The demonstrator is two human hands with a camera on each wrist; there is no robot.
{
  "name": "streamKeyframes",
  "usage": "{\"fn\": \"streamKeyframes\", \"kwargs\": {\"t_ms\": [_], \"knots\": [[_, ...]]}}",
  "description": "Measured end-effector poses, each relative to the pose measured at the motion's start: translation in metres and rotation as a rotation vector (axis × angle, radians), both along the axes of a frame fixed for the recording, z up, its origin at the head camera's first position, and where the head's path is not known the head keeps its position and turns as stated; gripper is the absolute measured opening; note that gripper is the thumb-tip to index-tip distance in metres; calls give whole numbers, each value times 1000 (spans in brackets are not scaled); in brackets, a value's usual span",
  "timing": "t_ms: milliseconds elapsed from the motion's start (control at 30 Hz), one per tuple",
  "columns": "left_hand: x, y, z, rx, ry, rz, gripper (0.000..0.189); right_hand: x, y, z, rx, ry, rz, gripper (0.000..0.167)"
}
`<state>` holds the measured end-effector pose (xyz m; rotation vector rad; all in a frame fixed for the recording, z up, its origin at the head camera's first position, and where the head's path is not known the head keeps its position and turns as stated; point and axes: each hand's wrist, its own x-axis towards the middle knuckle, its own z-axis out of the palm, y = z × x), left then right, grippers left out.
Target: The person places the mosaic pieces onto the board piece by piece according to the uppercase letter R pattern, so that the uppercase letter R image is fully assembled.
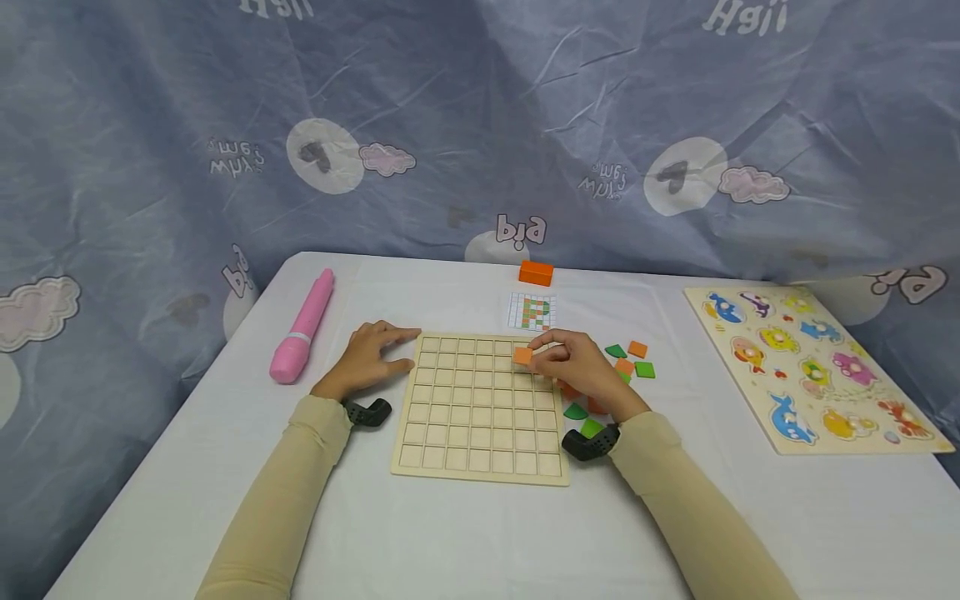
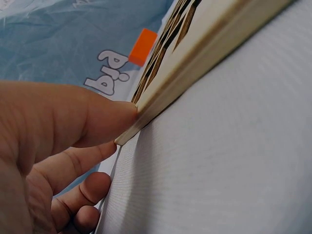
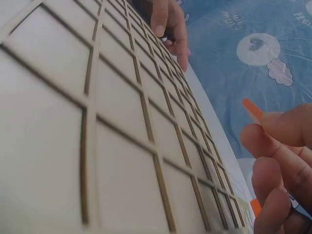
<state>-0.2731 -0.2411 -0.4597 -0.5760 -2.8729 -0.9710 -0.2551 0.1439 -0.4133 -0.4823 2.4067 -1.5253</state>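
A wooden grid board (image 1: 480,477) with rows of shallow square cells lies flat on the white table. My right hand (image 1: 577,367) pinches an orange square tile (image 1: 522,356) between thumb and finger, above the board's far right part. In the right wrist view the same tile (image 3: 252,111) is tilted and raised over the grid. My left hand (image 1: 371,360) rests at the board's far left corner, its thumb and fingertips touching the edge (image 2: 139,114) in the left wrist view. Loose green and orange tiles (image 1: 644,369) lie right of the board, some hidden under the right hand and wrist.
A small pattern card (image 1: 532,311) with a colored grid lies behind the board, an orange block (image 1: 536,272) beyond it. A pink microphone-shaped toy (image 1: 302,327) is on the left. At the right lies an animal puzzle board (image 1: 817,367). A printed curtain (image 1: 450,125) hangs behind the table.
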Motion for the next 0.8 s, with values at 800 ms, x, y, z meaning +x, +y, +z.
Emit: {"fn": "streamKeyframes", "kwargs": {"t_ms": [800], "knots": [[0, -1, 2, -2, -15, 8, 58, -9, -63, -4, -14, 5, 95, 30]]}}
